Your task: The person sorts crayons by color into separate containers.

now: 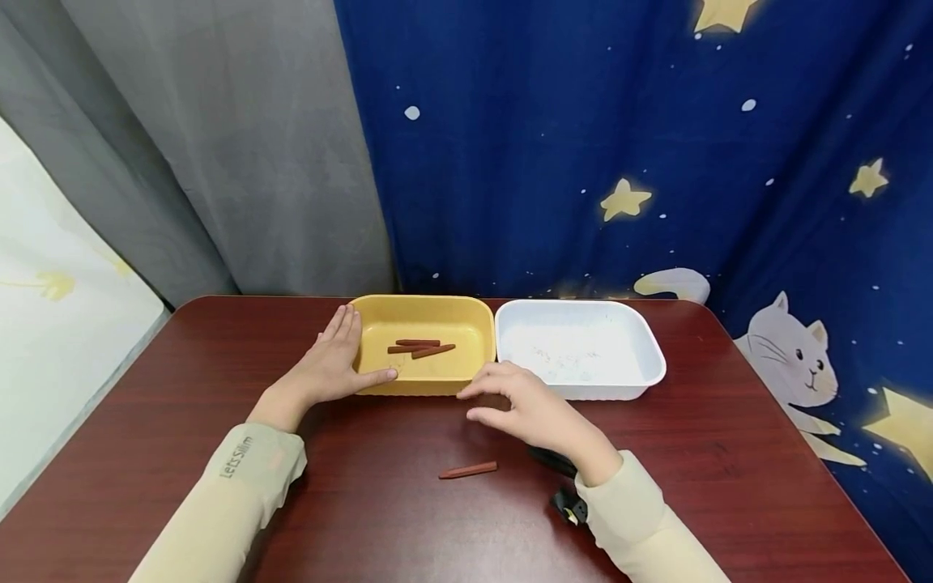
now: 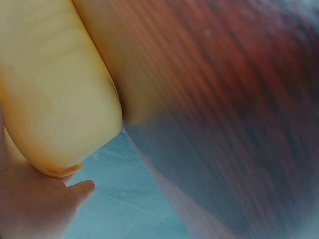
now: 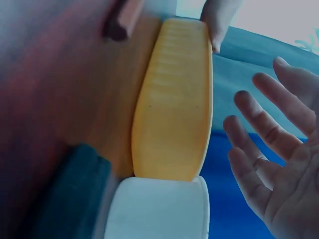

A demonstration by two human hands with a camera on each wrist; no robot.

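My left hand [image 1: 328, 364] rests against the left end of a yellow plastic tray [image 1: 423, 312], its fingers straight along the end and its thumb reaching over the front rim. Inside that tray lie several reddish-brown crayons [image 1: 433, 351]. Fingers loosely bent and holding nothing, my right hand [image 1: 521, 401] hovers in front of where the yellow and white trays meet. A single reddish-brown crayon [image 1: 468, 470] lies on the table nearer to me, below the right hand; the right wrist view shows part of this crayon [image 3: 127, 20].
A white plastic tray [image 1: 576, 320] with small marks or crumbs inside stands right beside the yellow one. Near my right wrist is a dark object [image 1: 551, 461], partly hidden. The dark red wooden table [image 1: 364, 502] ends behind the trays at hanging curtains [image 1: 510, 162].
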